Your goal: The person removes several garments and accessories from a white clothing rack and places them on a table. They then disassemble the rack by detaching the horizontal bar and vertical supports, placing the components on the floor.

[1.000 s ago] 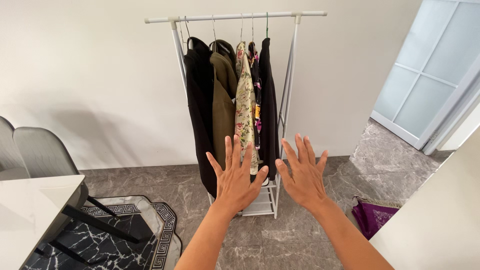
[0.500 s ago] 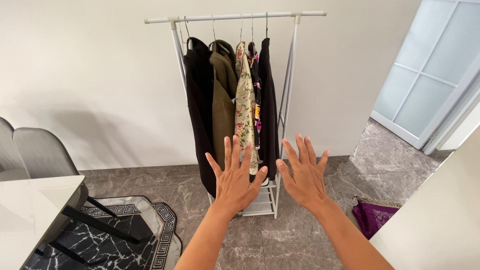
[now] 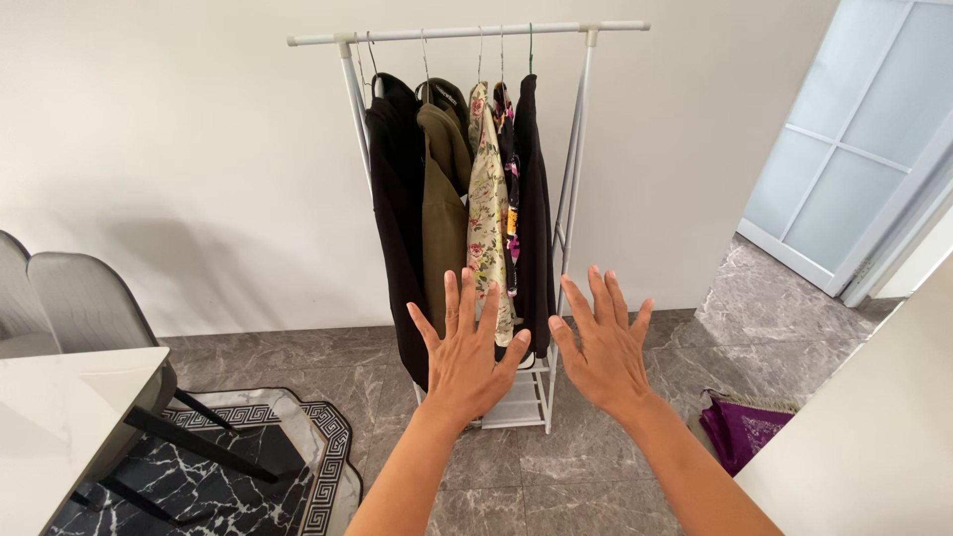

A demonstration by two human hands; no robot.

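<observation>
Reaching forward with both arms, the person held the left hand and the right hand up side by side, backs to the camera, fingers fully spread, gripping nothing. At their twelve o'clock stood the white garment rack, well apart from the hands, against the wall. By my judgement this was the approach step: no garment touched yet, and the next move would call for closing the gap and parting the hangers. The floral garment hung between the olive jacket and a black coat, long axis vertical, hem pointing to six o'clock, edge-on to the viewer.
</observation>
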